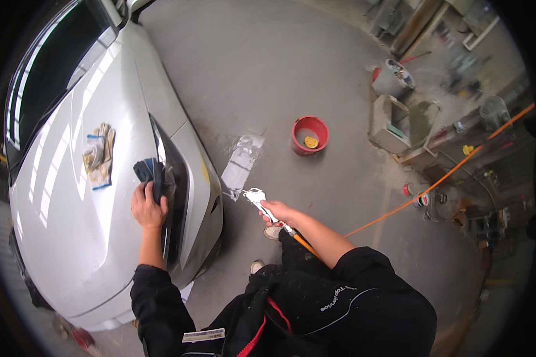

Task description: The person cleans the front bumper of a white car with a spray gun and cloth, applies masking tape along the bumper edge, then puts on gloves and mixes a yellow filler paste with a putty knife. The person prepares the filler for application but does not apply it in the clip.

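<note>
My left hand (149, 208) grips a dark cloth (149, 171) on the white car's hood (65, 238), beside the dark headlight (175, 184) at the front corner. Work gloves (98, 154) lie farther up the hood. My right hand (273, 212) holds a white air blow gun (257, 199) with an orange hose (301, 241); its thin metal nozzle points left toward the car's front corner. A yellow patch (204, 171) marks the bodywork beside the headlight.
A red bucket (299, 150) with a yellow pad stands on the grey floor (250, 65), near a pale patch (241, 156). At the right are a pale pail (387, 80), a concrete basin (381, 131), cluttered low ledges, and more orange hose stretched diagonally.
</note>
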{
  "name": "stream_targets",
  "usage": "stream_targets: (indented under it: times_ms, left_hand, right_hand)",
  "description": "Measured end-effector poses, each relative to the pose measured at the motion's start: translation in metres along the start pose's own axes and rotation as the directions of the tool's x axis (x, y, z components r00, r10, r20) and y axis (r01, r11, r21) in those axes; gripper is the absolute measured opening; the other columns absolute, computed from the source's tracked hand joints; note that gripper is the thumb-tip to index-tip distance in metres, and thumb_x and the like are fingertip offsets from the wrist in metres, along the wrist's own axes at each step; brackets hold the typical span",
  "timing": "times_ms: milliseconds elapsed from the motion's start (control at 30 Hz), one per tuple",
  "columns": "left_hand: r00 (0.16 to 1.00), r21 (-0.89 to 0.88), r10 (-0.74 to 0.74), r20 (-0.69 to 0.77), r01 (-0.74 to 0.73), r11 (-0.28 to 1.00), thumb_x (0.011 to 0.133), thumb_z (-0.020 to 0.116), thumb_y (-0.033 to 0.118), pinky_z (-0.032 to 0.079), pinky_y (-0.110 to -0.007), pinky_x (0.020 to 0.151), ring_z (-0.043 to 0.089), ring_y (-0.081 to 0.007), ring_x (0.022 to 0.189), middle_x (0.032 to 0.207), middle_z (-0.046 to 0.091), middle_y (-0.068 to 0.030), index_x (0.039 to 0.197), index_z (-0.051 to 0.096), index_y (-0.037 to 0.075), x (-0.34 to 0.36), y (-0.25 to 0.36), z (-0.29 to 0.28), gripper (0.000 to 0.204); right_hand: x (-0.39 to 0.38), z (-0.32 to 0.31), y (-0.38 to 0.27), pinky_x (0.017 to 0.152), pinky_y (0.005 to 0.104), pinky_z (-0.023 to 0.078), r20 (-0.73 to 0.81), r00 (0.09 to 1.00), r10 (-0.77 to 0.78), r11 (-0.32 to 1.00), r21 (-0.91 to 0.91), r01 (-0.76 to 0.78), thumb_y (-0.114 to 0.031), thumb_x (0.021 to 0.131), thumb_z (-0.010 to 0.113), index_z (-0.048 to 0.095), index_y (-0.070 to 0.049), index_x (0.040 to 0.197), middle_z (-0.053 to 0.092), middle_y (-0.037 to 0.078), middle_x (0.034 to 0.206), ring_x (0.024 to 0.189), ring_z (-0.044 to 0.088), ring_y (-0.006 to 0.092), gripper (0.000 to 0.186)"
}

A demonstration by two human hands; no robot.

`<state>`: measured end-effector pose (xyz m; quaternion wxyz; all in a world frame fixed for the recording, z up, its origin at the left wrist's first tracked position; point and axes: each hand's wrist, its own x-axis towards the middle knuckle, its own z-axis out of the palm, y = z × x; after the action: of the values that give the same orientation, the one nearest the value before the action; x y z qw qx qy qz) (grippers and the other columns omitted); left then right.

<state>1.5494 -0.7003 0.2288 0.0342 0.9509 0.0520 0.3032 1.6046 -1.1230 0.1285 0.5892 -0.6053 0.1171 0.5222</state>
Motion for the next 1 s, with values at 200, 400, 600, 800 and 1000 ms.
stream_targets:
  times_ms: [200,400,600,800,1000]
  left_hand:
    - [0.988,0.051,0.007,0.155,-0.015,0.999,0.075,0.075,0.015,0.049,-0.047,0.098,0.057,-0.0377,0.117,0.126,0.059,-0.0141,0.129,0.061,0.011,0.009,0.004,-0.019,0.056]
    - [0.974,0.32,-0.189,0.124,0.141,0.937,0.084,0.066,0.007,0.051,-0.044,0.095,0.06,-0.0359,0.112,0.126,0.061,-0.0126,0.125,0.063,0.01,0.033,-0.009,-0.059,0.041]
    - [0.824,0.229,-0.557,0.103,0.526,0.819,0.095,0.059,0.01,0.051,-0.045,0.095,0.062,-0.0404,0.11,0.119,0.064,-0.0176,0.122,0.065,0.006,-0.035,0.02,-0.115,0.029]
    - [0.385,0.372,-0.761,0.523,0.7,0.61,0.09,0.065,0.018,0.054,-0.048,0.092,0.069,-0.0416,0.103,0.108,0.072,-0.0236,0.109,0.072,0.002,-0.228,0.167,-0.141,0.026]
    - [-0.401,0.541,-0.497,0.77,0.822,0.175,0.088,0.066,0.038,0.054,-0.046,0.099,0.069,-0.039,0.113,0.11,0.075,-0.0209,0.117,0.076,0.013,-0.395,0.364,-0.167,0.04]
  right_hand:
    - [0.011,-0.007,-0.032,0.038,0.0251,0.036,0.101,0.995,0.022,0.994,-0.112,-0.01,-0.053,0.108,0.043,0.059,-0.009,0.101,0.06,0.0,0.069,0.053,0.061,0.0115,0.048]
    - [0.036,-0.038,-0.079,0.041,0.0237,0.037,0.104,0.994,-0.023,0.99,-0.138,0.037,-0.05,0.109,0.041,0.058,-0.01,0.101,0.06,-0.003,0.07,0.055,0.058,0.0082,0.044]
    - [0.081,-0.044,-0.104,0.043,0.0245,0.039,0.151,0.989,0.006,0.987,-0.161,0.019,-0.05,0.109,0.042,0.057,-0.01,0.101,0.059,-0.003,0.07,0.055,0.058,0.0087,0.043]
    - [0.134,-0.046,-0.074,0.043,0.0256,0.041,0.172,0.979,0.107,0.975,-0.21,-0.069,-0.051,0.109,0.042,0.057,-0.009,0.101,0.059,-0.001,0.07,0.054,0.058,0.0107,0.046]
    - [0.152,-0.049,-0.057,0.041,0.0267,0.039,0.073,0.984,0.16,0.956,-0.259,-0.137,-0.054,0.108,0.042,0.057,-0.008,0.1,0.058,0.001,0.07,0.052,0.058,0.0125,0.049]
